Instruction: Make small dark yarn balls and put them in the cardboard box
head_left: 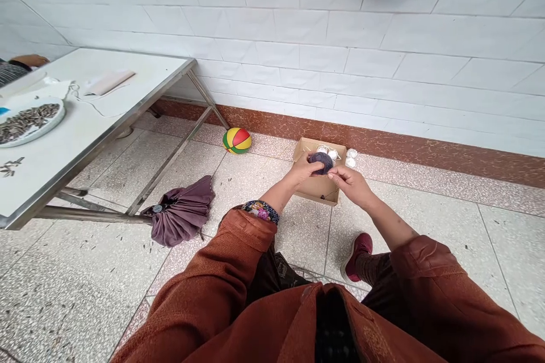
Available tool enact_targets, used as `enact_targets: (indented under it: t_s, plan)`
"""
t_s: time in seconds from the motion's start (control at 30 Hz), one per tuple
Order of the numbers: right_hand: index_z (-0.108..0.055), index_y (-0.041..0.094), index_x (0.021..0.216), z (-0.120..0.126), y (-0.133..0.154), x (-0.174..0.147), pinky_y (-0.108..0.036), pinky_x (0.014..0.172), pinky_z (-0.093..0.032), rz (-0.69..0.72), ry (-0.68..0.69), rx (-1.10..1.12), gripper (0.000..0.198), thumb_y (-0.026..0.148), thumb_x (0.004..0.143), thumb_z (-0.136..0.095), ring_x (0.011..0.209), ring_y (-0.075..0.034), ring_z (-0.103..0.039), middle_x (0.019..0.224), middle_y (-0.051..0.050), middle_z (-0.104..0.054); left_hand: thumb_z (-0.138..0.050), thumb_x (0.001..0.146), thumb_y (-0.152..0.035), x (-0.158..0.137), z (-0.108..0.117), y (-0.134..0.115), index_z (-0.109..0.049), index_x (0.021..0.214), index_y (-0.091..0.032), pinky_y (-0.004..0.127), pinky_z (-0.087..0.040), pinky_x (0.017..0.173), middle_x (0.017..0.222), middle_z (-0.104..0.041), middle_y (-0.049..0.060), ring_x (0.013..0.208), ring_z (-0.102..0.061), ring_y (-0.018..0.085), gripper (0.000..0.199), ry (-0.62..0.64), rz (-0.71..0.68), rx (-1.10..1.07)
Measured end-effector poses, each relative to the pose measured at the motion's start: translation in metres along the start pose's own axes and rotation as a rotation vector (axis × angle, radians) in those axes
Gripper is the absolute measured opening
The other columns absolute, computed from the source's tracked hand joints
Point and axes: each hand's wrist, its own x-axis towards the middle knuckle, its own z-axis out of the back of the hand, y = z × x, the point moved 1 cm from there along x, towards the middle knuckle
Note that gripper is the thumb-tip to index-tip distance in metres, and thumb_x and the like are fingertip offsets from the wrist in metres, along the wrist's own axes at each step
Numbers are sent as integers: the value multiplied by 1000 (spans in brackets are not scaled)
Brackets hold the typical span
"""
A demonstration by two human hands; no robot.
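Rust-brown jacket: nearest the camera, at 6 o'clock, sleeves reaching up towards the wall.
Left grip: closed round the dark yarn ball from its 9 o'clock side, thumb lying across it.
Right grip: at 4 o'clock to the yarn, narrowed to a fingertip pinch at the ball's edge; whether a strand lies between the tips is too fine to tell.
Yarn ball: between both grips, above the cardboard box; cannot tell if it touches the box.
White balls: inside the box, just beyond the yarn, around 1 o'clock.
Outside pair: more white balls, on the floor just beside the box, at 3 o'clock.
Yarn hazard: if the left fingers slackened, the round ball could drop and roll, unwinding; a hard tug from the right could snag or snap a strand, and loose yarn could tangle with the white balls.
Red shoe: at 5 o'clock; it could tread on yarn that spilled past the box.
Coloured ball: on the floor at 9 o'clock.
Purple cloth: gathered on the floor, at 8 o'clock.
Counter: farther off, between 9 and 10 o'clock, bearing a plate of dark pieces.
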Motion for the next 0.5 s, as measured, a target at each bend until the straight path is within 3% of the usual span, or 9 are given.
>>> enact_targets:
  t_s: [0.07, 0.17, 0.27, 0.33, 0.4, 0.5]
  plan:
    - [-67, 23, 89, 8, 3, 5, -33, 70, -48, 7, -43, 25, 22, 41, 96, -57, 74, -20, -60, 81, -3, -67, -79, 63, -22, -1, 3, 2, -57, 114, -18, 35, -51, 87, 113, -64, 9, 101, -61, 21, 55, -5, -13, 150]
    - [-66, 23, 84, 14, -5, 14, -35, 76, -49, 34, -137, -2, 21, 41, 94, -60, 79, -21, -61, 83, -4, -68, -80, 59, -20, -9, 3, 0, -58, 106, -18, 36, -50, 90, 104, -64, 5, 100, -60, 21, 52, 142, -3, 222]
    - [-65, 23, 80, 10, -22, 19, -36, 76, -49, 5, -209, -37, 25, 43, 93, -58, 80, -23, -61, 83, -5, -68, -79, 61, -22, -20, 1, -4, -57, 109, -20, 35, -51, 87, 106, -64, 4, 99, -62, 20, 52, 385, 76, 37]
    - [-64, 23, 81, 4, -32, 17, -36, 74, -49, -44, -221, -52, 27, 43, 95, -54, 79, -23, -62, 82, -6, -68, -78, 65, -26, -24, 0, -7, -57, 115, -22, 35, -53, 85, 116, -63, 7, 99, -64, 20, 55, 478, 94, -156]
    - [-65, 23, 82, -3, -36, 13, -36, 72, -49, -64, -180, -75, 27, 42, 95, -52, 79, -24, -63, 83, -6, -69, -75, 68, -32, -23, 1, -9, -56, 120, -22, 35, -54, 82, 124, -62, 9, 99, -65, 21, 56, 468, 56, -304]
    - [-64, 23, 83, -11, -29, 5, -36, 73, -50, 15, -38, -77, 25, 40, 96, -52, 79, -24, -64, 84, -7, -70, -71, 72, -34, -13, 4, -9, -57, 120, -19, 33, -54, 79, 121, -65, 11, 97, -66, 21, 52, 301, -10, -361]
